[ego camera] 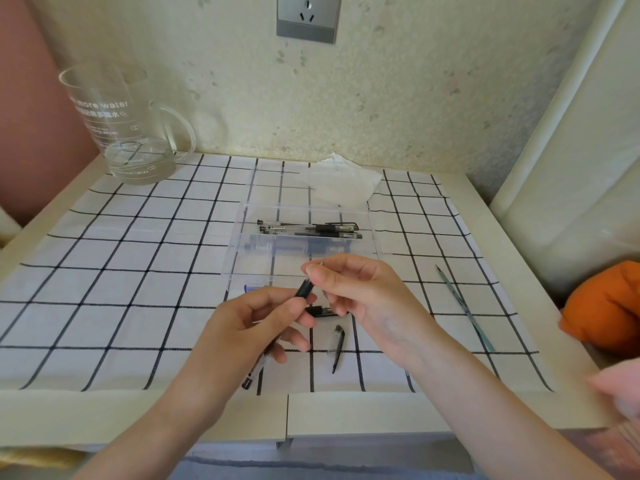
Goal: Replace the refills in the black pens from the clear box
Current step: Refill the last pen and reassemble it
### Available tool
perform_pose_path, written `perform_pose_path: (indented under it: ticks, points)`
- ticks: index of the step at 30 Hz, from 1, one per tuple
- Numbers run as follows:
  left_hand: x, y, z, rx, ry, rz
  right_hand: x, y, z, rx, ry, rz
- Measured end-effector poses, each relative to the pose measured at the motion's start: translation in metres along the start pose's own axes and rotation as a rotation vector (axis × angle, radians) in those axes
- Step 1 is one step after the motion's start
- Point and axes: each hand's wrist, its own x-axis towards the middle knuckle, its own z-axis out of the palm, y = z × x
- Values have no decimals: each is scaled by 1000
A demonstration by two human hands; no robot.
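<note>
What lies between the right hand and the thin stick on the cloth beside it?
Nothing visible, only bare checked cloth between the right hand and the thin stick. That hand pinches the tip of the pen gripped by the left hand.

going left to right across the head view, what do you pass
glass jug → left hand gripping the pen → pen cap → thin loose refill → orange soft object
</note>
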Motion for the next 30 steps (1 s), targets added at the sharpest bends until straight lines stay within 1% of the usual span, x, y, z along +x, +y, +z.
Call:
perform_pose_path:
  ticks: [5, 7, 10, 12, 18, 22, 24, 26, 30]
  points:
    - [0, 1, 1, 34, 28, 64, 0, 1, 0, -12, 46, 8]
    - [0, 1, 1, 14, 16, 31, 0, 0, 1, -4, 39, 10]
    - [1, 1, -2, -58, -39, -37, -1, -1, 2, 51, -50, -14]
    - [1, 2, -4, -68, -85, -55, -1, -2, 1, 80, -67, -24]
    - [-2, 1, -1, -69, -137, -62, -4, -4, 3, 13, 12, -27]
    - [-1, 1, 0, -23, -85, -43, -3, 1, 6, -42, 94, -39]
    - [1, -1, 0, 33, -51, -25, -3, 0, 4, -133, 115, -69]
    - [3, -3, -2, 85, -18, 2, -3, -4, -5, -342, 97, -117]
    - [6, -3, -7, 115, 11, 45, -5, -7, -28, -876, -100, -108]
